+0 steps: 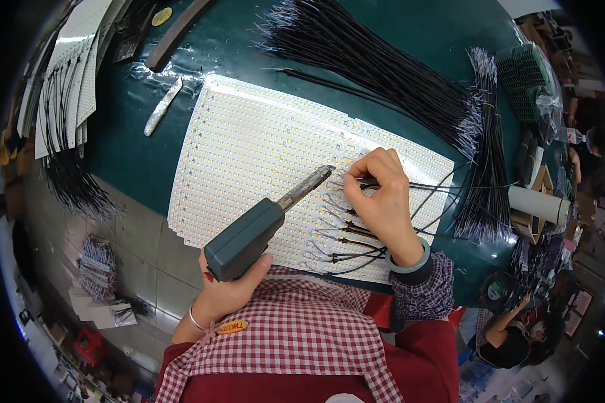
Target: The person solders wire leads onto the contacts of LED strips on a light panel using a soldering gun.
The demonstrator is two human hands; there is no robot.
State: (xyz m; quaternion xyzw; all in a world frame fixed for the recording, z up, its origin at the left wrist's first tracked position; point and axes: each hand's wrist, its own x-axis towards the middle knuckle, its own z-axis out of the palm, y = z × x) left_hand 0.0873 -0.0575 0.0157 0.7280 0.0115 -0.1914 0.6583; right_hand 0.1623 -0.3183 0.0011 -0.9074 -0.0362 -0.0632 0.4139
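My left hand (240, 287) is wrapped round the grip of a dark green soldering gun (247, 236). Its metal tip points up and right, ending just above a white LED panel (249, 138) dotted with small yellowish chips. Right beside that tip, my right hand (382, 191) pinches a black wire (420, 185) close to its end, over the panel. The very end of the wire is hidden by my fingers. Several black wires (348, 240) with pale stripped ends lie in a row below my right hand, along the panel's lower right. More panels are stacked under the top one.
A big bundle of black wires (363, 57) lies beyond the panel, with another bundle (489, 148) at the right. A silver-wrapped strip (163, 107) and a dark bar (176, 37) lie on the green table. Wired panels (74, 74) hang over the left edge. A co-worker (511, 339) sits at lower right.
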